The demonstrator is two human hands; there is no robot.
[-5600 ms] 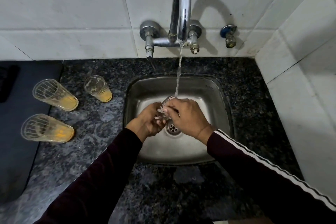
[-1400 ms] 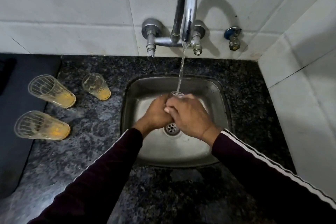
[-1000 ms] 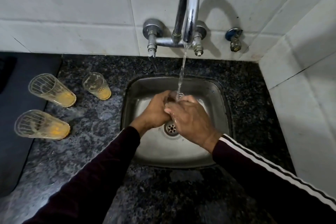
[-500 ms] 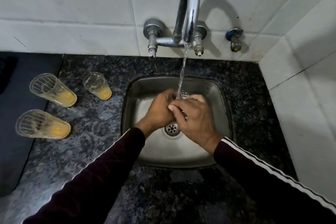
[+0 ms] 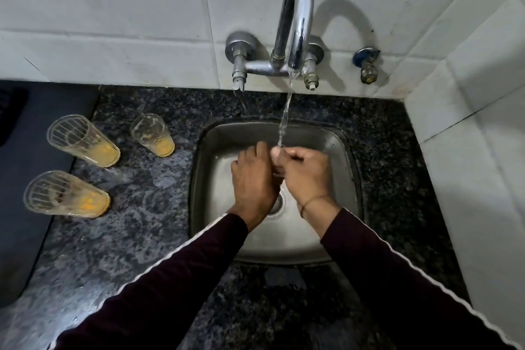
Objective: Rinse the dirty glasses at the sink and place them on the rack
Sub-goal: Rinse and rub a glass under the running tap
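Observation:
Over the steel sink [image 5: 348,167], my left hand [image 5: 252,176] and my right hand [image 5: 305,172] close together around a clear glass [image 5: 277,170] that is almost wholly hidden between them. Water from the chrome tap [image 5: 297,17] falls onto the spot where the fingers meet. Three dirty glasses with orange dregs stand on the dark granite counter [image 5: 136,230] to the left: one at the back left [image 5: 83,140], a smaller one [image 5: 153,135] nearer the sink, and one at the front left [image 5: 65,194].
A dark mat [image 5: 25,185] covers the counter's far left. White tiled walls close in behind the sink and along the right side. A small blue-capped valve [image 5: 368,65] sticks out of the wall right of the tap.
The glass rim that showed under the stream is now covered by my fingers. My left hand has turned more upright against the right. The counter glasses have not moved.

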